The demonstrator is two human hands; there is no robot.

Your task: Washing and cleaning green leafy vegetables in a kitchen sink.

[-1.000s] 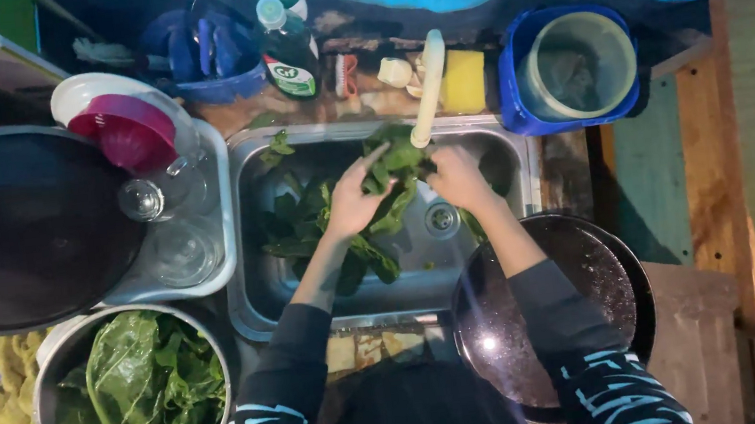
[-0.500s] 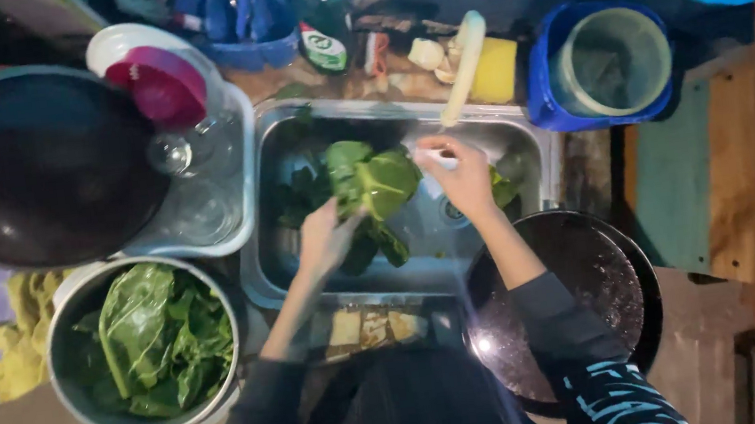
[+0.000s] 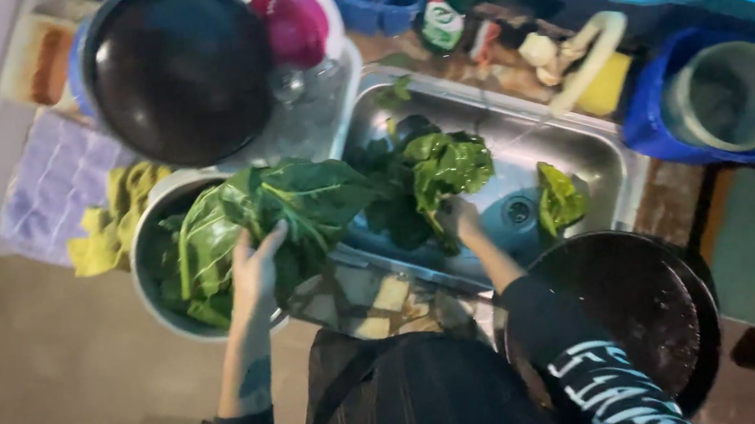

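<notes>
Both hands are busy with leafy greens around the steel sink [image 3: 594,154], which serves as the landmark. Left of the sink, the left hand [image 3: 256,268] is closed on a big dark-green leaf [image 3: 287,203], fingers spread over its lower edge, holding it over the round metal bowl [image 3: 149,266] that stands just left of the sink and already holds more leaves. Over the sink's middle, the right hand [image 3: 462,221] grips a bunch of greens [image 3: 439,167] from below, near the stems; how tightly the fingers close cannot be told, as the leaves cover them.

Largest thing beyond the sink is the dark wok [image 3: 176,69], up and to the left on a drying rack, with a pink lid [image 3: 294,22] beside it. A second dark pan [image 3: 630,306] sits at the sink's lower right corner. A blue bucket [image 3: 725,101] stands just right of the sink. A single loose leaf [image 3: 561,200] lies in the sink's right part, near the drain. A yellow sponge [image 3: 605,87] rests on the sink's far rim.

Such leaves look light, limp and probably wet, so likely slippery and quick to tear; I judge the thick pale stem or midrib the soundest place to hold, supporting the blade from beneath.
</notes>
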